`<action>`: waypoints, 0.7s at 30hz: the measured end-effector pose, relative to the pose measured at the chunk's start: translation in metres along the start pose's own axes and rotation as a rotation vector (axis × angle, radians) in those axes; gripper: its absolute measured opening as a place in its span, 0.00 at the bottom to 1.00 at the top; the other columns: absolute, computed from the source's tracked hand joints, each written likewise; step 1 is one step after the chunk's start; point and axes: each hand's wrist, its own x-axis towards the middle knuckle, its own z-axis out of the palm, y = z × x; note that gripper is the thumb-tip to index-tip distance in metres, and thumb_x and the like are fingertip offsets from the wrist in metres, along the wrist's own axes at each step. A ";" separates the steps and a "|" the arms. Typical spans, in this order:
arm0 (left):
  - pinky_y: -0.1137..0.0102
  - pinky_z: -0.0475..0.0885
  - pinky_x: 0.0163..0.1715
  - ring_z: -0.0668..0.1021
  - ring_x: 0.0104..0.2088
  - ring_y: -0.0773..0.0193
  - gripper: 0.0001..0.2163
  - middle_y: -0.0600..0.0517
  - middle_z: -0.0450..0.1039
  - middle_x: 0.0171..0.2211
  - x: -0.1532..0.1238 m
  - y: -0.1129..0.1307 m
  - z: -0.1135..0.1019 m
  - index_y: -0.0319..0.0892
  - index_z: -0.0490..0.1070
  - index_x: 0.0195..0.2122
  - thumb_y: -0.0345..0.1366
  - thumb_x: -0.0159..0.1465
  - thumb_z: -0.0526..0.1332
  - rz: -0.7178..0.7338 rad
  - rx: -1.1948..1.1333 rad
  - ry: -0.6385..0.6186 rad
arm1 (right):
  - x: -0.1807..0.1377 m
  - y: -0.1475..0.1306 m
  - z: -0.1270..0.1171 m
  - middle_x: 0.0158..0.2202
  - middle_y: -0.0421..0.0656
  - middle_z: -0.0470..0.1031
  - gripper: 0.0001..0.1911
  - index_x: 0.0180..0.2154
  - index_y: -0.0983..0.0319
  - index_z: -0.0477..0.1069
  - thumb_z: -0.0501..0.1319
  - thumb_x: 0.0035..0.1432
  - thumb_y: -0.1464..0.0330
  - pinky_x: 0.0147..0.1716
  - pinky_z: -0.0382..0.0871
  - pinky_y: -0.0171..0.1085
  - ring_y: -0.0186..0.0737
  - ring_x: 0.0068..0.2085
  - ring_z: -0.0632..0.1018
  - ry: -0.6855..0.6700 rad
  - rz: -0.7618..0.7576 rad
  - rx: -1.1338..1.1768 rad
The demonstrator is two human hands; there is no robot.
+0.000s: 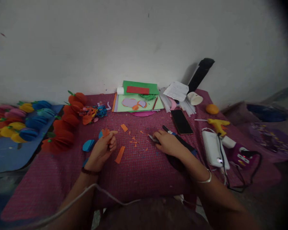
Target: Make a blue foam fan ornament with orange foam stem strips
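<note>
Pinched in the fingers of my left hand [104, 146] is a small cut piece of orange paper [106, 132]. Round blue paper pieces [88, 145] lie beside that wrist. My right hand [167, 142] rests low over the table, its fingers closed around scissors [153, 138], of which only the grey blades show, pointing left. Under and beside that forearm runs a long dark object with a blue band [182, 142]; its kind is unclear. Between my hands are an orange paper strip [120, 155], a shorter orange piece [124, 127] and several small orange scraps [134, 141].
Layered paper pumpkins [60, 139] stand at left. Paper sheets [153, 104] lie against the wall. On the right are a phone [181, 122], a paper cup [195, 98], an orange fruit [212, 109], a yellow glue gun [218, 125] and a white power bank [214, 150] with cables.
</note>
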 end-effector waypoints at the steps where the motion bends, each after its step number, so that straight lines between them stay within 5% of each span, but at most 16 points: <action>1: 0.81 0.55 0.12 0.58 0.14 0.76 0.07 0.61 0.58 0.16 0.000 0.000 0.000 0.37 0.69 0.37 0.32 0.60 0.63 0.007 -0.006 0.009 | 0.002 -0.006 -0.003 0.44 0.49 0.71 0.10 0.43 0.64 0.67 0.57 0.59 0.71 0.46 0.64 0.39 0.45 0.46 0.73 0.033 -0.030 0.016; 4: 0.81 0.52 0.11 0.56 0.13 0.76 0.06 0.62 0.55 0.15 0.000 -0.001 -0.001 0.37 0.70 0.37 0.33 0.60 0.62 0.021 -0.026 0.031 | 0.017 -0.038 -0.006 0.43 0.46 0.72 0.08 0.43 0.63 0.68 0.53 0.64 0.71 0.47 0.64 0.37 0.41 0.47 0.73 0.070 -0.261 0.092; 10: 0.80 0.51 0.11 0.55 0.13 0.76 0.04 0.62 0.55 0.14 0.001 0.000 -0.004 0.38 0.69 0.34 0.34 0.60 0.61 0.083 -0.051 0.078 | 0.069 -0.105 0.017 0.43 0.46 0.70 0.09 0.45 0.62 0.67 0.55 0.62 0.71 0.33 0.67 0.36 0.41 0.39 0.76 -0.117 -0.638 -0.046; 17: 0.80 0.51 0.11 0.56 0.13 0.76 0.04 0.62 0.55 0.14 -0.002 0.006 -0.010 0.38 0.70 0.33 0.33 0.60 0.61 0.128 -0.101 0.088 | 0.070 -0.118 0.025 0.39 0.48 0.71 0.07 0.40 0.65 0.70 0.54 0.63 0.71 0.28 0.64 0.34 0.38 0.31 0.75 -0.273 -0.645 -0.098; 21: 0.80 0.51 0.10 0.55 0.12 0.76 0.02 0.62 0.55 0.14 -0.003 0.009 -0.010 0.38 0.70 0.33 0.31 0.60 0.59 0.126 -0.126 0.090 | 0.065 -0.088 0.012 0.36 0.45 0.74 0.05 0.34 0.65 0.70 0.56 0.61 0.74 0.36 0.63 0.32 0.36 0.37 0.74 -0.236 -0.573 0.123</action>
